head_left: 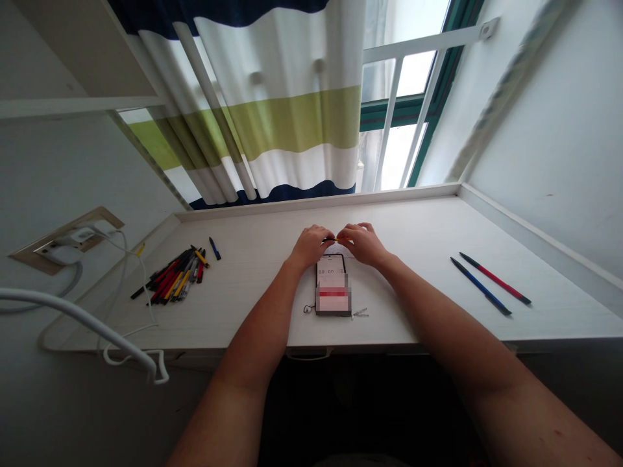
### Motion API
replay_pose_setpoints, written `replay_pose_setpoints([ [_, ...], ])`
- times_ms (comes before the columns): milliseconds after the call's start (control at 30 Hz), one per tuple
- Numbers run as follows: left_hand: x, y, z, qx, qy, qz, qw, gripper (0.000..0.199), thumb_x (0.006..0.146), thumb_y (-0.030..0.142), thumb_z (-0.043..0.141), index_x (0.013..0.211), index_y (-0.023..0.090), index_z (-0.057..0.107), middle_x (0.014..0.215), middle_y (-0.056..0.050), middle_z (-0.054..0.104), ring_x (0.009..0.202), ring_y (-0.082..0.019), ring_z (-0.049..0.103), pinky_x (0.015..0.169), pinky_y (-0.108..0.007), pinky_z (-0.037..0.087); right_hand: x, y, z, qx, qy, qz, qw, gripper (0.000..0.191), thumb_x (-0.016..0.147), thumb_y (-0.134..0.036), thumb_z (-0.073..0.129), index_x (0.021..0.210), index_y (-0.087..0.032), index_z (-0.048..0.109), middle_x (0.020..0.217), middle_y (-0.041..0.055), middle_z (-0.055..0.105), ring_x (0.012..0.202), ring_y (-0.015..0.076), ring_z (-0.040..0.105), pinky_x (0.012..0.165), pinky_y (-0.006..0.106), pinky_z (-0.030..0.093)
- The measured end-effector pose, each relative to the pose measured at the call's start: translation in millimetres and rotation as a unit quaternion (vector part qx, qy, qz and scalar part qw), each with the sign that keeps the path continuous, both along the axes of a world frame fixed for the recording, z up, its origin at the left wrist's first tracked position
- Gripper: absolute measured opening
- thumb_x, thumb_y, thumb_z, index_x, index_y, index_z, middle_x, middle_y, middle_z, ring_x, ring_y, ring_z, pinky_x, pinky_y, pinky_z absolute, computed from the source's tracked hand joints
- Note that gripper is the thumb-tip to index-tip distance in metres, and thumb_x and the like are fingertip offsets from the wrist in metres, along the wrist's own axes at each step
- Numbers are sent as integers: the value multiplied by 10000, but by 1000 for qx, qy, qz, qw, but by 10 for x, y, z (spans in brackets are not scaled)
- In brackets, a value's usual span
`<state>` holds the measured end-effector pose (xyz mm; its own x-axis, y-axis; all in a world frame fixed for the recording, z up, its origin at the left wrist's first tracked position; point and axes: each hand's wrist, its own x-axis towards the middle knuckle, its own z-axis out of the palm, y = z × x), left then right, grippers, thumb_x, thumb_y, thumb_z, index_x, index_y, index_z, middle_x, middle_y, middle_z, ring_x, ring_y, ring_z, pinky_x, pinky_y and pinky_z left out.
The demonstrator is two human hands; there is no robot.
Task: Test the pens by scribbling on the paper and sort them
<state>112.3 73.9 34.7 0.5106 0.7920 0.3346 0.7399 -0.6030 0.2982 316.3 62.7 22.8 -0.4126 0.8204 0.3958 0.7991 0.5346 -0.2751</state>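
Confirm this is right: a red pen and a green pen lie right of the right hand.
Wrong in colour: the head view shows a blue pen, not a green one, beside the red pen, right of the right hand.

Below the fingers, the desk looks smooth, matt and faintly wood-grained. Just nearer than them, the phone looks smooth and glassy. Right of them, pens look plastic; beyond them, the curtain is soft cloth.

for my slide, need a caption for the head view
Left hand and right hand pinch a small dark-and-yellow item beyond a phone on a white desk.
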Motion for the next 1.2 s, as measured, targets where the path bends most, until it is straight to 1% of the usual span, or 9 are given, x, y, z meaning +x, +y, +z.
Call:
replay_pose_setpoints([
  [133, 11, -13, -26, -21, -42, -5, 999, 143, 963, 242, 618, 1031, 226, 743, 1084, -55, 761, 1033, -235, 669, 976, -393, 503, -51, 4, -30, -24, -8, 12, 1000, 257, 1047, -312, 464, 1078, -252, 712, 1125, 77, 751, 960, 252, 693, 992, 424, 390],
  [300, -22, 57, -112, -47, -143, -9, 989, 58, 911, 233, 680, 936, 211, 728, 969, -40, 766, 878, -193, 682, 852, -340, 546, -53, 33, -99, -47, 36, 23, 998, 297, 1059, -270, 412, 1137, -233, 696, 1136, 101, 734, 1030, 265, 677, 934, 418, 436],
  [433, -25, 93, -151, -46, -234, -22, 971, 46, 863, 235, 730, 871, 190, 722, 894, -32, 760, 815, -174, 677, 816, -332, 557, -18, 39, -123, -23, 80, 54, 995, 328, 986, -171, 474, 1241, -212, 678, 1197, 129, 669, 1059, 274, 661, 943, 440, 462],
  [533, -20, 73, -134, -58, -275, -39, 959, 68, 847, 238, 746, 894, 189, 746, 908, -38, 769, 834, -181, 695, 837, -347, 573, 28, 56, -116, -9, 134, 66, 989, 362, 931, -117, 503, 1244, -213, 657, 1160, 113, 685, 987, 248, 666, 889, 398, 492],
  [700, -27, 30, -85, -67, -266, -78, 958, 154, 869, 225, 725, 1002, 193, 795, 1048, -74, 789, 964, -213, 724, 913, -366, 578, 93, 62, -93, -3, 146, 32, 989, 133, 969, -234, 556, 1032, -225, 673, 1015, 63, 758, 934, 242, 683, 1002, 453, 406],
  [800, -36, 24, -82, -79, -258, -78, 960, 208, 896, 208, 693, 1075, 200, 798, 1115, -81, 791, 1040, -226, 728, 982, -384, 565, 89, 34, -77, 13, 115, 12, 993, 179, 1012, -274, 511, 1015, -228, 684, 1059, 72, 763, 1006, 251, 681, 1064, 478, 329],
  [967, -45, 34, -110, -87, -265, -43, 959, 233, 889, 193, 708, 1103, 205, 798, 1133, -78, 798, 1068, -242, 735, 1028, -422, 554, 52, 6, -60, -1, 52, 6, 999, 358, 1076, -310, 357, 995, -229, 696, 1045, 96, 756, 1021, 263, 678, 1059, 490, 294],
  [1100, -48, 56, -140, -84, -266, -20, 960, 217, 869, 184, 736, 1073, 209, 806, 1084, -73, 804, 1025, -235, 739, 1013, -425, 560, 63, 20, -78, -4, 67, 8, 998, 225, 1045, -365, 481, 1121, -238, 650, 1022, 75, 766, 979, 252, 697, 1080, 497, 277],
  [1200, -43, 68, -158, -63, -261, -7, 963, 214, 851, 170, 754, 1052, 220, 810, 1053, -72, 796, 986, -222, 732, 975, -407, 571, 79, 38, -95, 8, 57, 0, 998, 195, 1045, -319, 463, 1039, -238, 640, 980, 61, 766, 948, 241, 695, 1121, 505, 252],
])
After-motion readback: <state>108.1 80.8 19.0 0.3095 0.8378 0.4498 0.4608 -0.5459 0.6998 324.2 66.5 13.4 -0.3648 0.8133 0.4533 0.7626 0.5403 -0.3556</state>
